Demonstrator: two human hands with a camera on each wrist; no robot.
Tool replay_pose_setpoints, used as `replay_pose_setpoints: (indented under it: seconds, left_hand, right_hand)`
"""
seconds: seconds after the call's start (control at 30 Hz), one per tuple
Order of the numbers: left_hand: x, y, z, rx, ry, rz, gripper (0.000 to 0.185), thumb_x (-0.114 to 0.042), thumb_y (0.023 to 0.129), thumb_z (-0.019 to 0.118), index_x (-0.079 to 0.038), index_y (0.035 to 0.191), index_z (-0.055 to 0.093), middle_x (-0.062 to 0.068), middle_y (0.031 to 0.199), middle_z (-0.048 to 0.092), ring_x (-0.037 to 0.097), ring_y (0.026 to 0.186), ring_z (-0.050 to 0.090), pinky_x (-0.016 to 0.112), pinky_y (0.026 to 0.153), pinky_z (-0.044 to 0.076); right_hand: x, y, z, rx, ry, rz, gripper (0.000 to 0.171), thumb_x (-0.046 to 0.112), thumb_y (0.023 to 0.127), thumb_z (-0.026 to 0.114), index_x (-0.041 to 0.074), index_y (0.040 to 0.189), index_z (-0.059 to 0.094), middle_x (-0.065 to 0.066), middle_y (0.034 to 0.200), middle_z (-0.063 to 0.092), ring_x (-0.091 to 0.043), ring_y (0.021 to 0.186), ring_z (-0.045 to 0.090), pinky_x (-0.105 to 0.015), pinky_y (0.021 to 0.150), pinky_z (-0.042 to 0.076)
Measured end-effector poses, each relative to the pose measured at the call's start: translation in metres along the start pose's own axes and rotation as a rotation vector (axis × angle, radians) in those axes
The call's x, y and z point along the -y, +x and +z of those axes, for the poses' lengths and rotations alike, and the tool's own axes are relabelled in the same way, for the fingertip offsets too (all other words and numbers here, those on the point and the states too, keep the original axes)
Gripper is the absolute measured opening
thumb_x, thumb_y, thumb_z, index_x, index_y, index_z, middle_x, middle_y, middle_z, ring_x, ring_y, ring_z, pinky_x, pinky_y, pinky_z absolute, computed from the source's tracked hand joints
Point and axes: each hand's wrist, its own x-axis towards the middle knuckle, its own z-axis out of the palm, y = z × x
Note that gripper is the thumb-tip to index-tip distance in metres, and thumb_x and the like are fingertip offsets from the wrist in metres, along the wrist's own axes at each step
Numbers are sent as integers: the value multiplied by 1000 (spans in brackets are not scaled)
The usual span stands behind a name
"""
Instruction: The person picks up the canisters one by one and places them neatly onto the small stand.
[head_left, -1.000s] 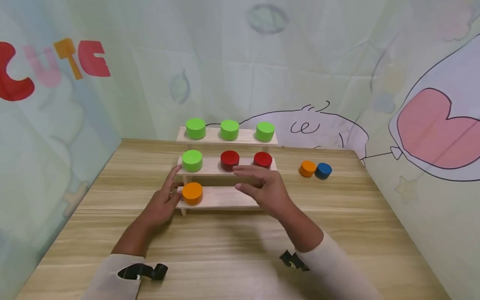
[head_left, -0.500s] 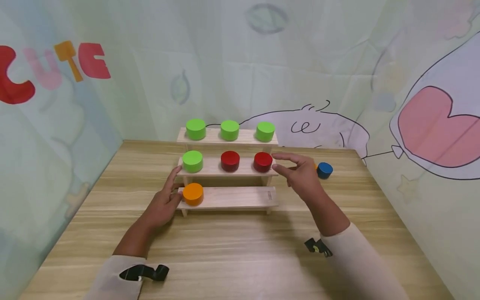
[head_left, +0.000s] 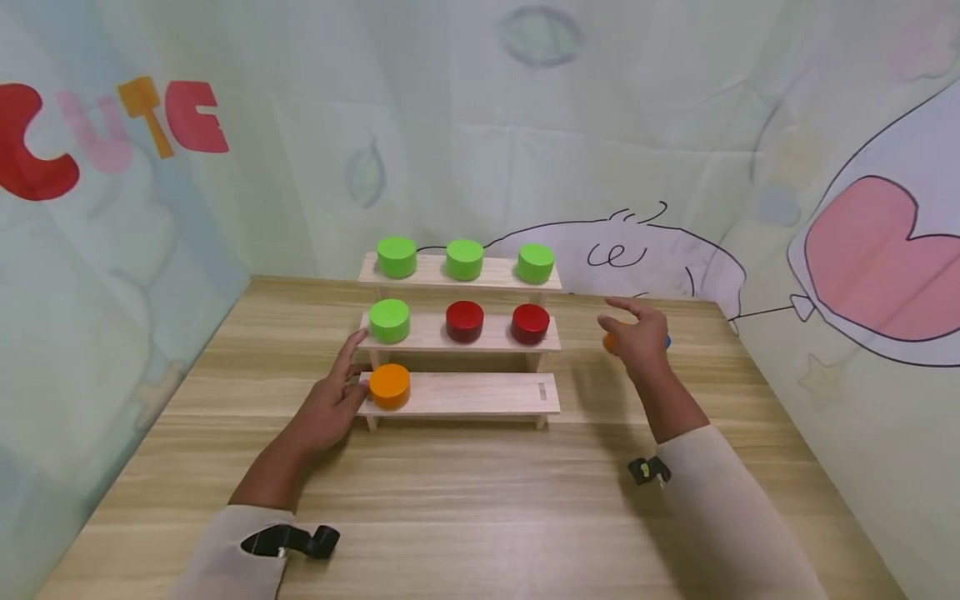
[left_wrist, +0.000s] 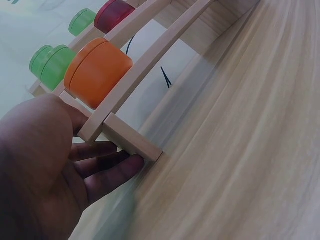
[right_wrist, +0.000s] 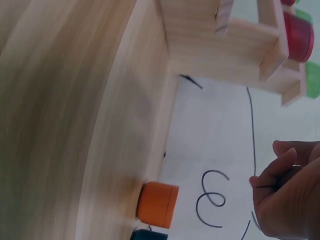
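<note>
Wood-grain table (head_left: 480,500), cartoon backdrop behind. Three-tier wooden rack (head_left: 461,392) mid-table. Left hand (head_left: 330,404) braces the rack's left end at 9 o'clock, fingers straight, touching the bottom step by the orange cylinder (head_left: 389,386). Right hand (head_left: 637,337) hovers at 3 o'clock over the loose orange cylinder (right_wrist: 157,204), fingers apart, holding nothing. Best bet: drop straight down, pinch its sides, avoid the blue cylinder (right_wrist: 150,235) touching it.
</note>
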Motion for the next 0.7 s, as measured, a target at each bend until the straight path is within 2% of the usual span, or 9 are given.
replay_pose_setpoints:
  seconds: [0.1, 0.17, 0.23, 0.3, 0.37, 0.4, 0.47, 0.6, 0.7]
  left_hand:
    - [0, 1, 0, 3, 3, -3, 80, -13, 116, 42, -45, 175, -1, 35, 160, 53, 56, 138, 62, 74, 115, 45]
    - [0, 1, 0, 5, 1, -8, 80, -13, 116, 42, -45, 175, -1, 34, 160, 52, 56, 138, 62, 74, 115, 45]
    - [0, 1, 0, 5, 1, -11, 80, -13, 116, 42, -46, 175, -2, 34, 161, 52, 55, 138, 62, 74, 115, 45]
    - [0, 1, 0, 4, 2, -12, 80, -13, 115, 42, -46, 175, -2, 34, 161, 52, 55, 138, 63, 74, 115, 45]
    - [-1, 1, 1, 3, 3, -10, 80, -13, 115, 42, -46, 175, -1, 34, 161, 52, 56, 137, 63, 74, 115, 45]
    - [0, 1, 1, 3, 5, -9, 80, -13, 115, 42, -45, 175, -1, 34, 161, 52, 56, 137, 63, 74, 115, 45]
    - [-1, 1, 1, 3, 3, -7, 80, -13, 115, 42, -45, 175, -1, 34, 161, 52, 56, 137, 63, 74, 115, 45]
    - [-1, 1, 1, 3, 5, -7, 80, -14, 115, 42, -45, 175, -1, 34, 161, 53, 55, 136, 64, 74, 115, 45]
    - [-1, 0, 0, 1, 9, -7, 79, -15, 115, 42, -45, 175, -1, 33, 160, 53, 55, 136, 64, 74, 115, 45]
  right_hand:
    - [-1, 8, -4, 34, -35, 55, 51, 10, 102, 76, 8, 152, 66, -14, 175, 40, -24, 155, 42, -10, 69, 51]
    - [-2, 13, -7, 56, -51, 86, 55, 11, 102, 75, 9, 155, 62, -14, 177, 38, -24, 150, 49, -9, 71, 50]
    - [-4, 17, -10, 65, -60, 105, 57, 12, 102, 75, 10, 157, 61, -13, 175, 40, -17, 124, 62, -10, 69, 49]
    - [-6, 22, -14, 70, -59, 122, 59, 12, 102, 75, 11, 159, 59, -14, 174, 42, -8, 99, 61, -15, 71, 52]
    - [-10, 26, -17, 69, -68, 130, 60, 13, 102, 75, 12, 159, 58, -14, 173, 45, -8, 89, 57, -21, 75, 55]
    - [-11, 27, -19, 68, -74, 132, 60, 13, 102, 75, 12, 160, 58, -13, 173, 46, -8, 88, 57, -23, 75, 56]
    - [-14, 30, -22, 59, -86, 142, 61, 13, 102, 76, 13, 160, 58, -13, 173, 45, -9, 101, 59, -25, 82, 59]
    - [-17, 36, -26, 31, -117, 164, 62, 13, 100, 77, 14, 159, 59, -12, 175, 42, -14, 104, 59, -18, 73, 56]
    - [-18, 40, -29, 33, -154, 177, 64, 13, 101, 77, 14, 161, 56, -14, 177, 37, -22, 109, 62, -23, 80, 60]
